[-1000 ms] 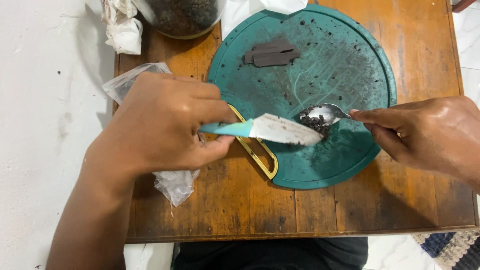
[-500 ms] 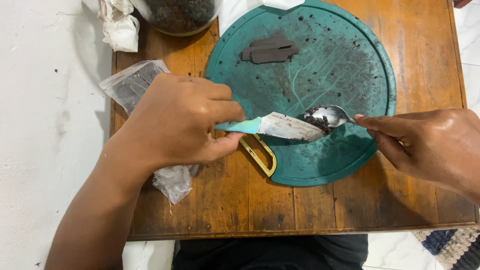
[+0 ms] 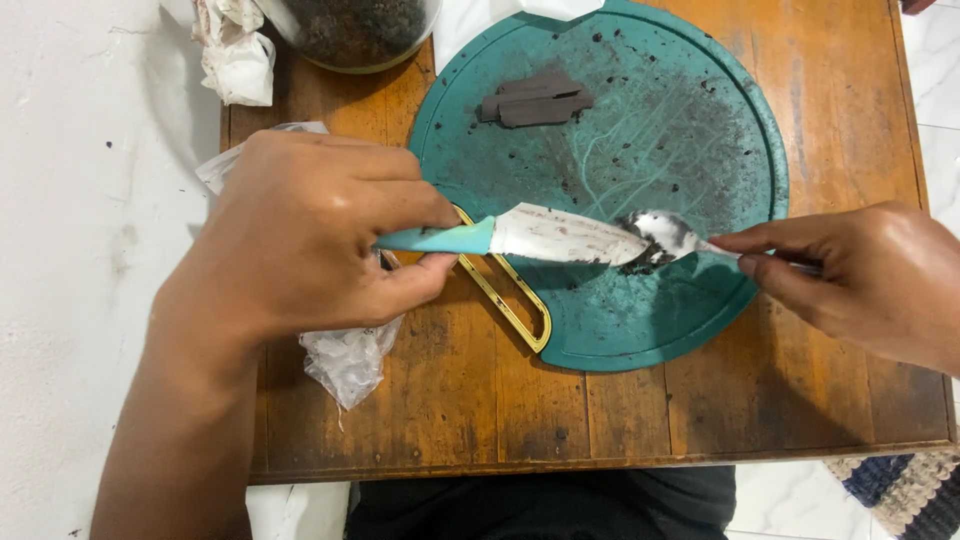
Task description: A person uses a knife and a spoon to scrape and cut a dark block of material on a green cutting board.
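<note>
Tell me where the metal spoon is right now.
The metal spoon is right of centre, held by the right hand over the round teal cutting board, its bowl touching the white knife blade.

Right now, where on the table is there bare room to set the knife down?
Bare wood shows along the near edge of the table, below the green board, and in a strip right of the board. The left side is crowded: left hand with knife, plastic bag, jar. The right hand holds the spoon.

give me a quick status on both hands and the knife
Left hand shut on knife; right hand shut on spoon. Knife tip touching spoon bowl above teal board. Nothing between them.
</note>
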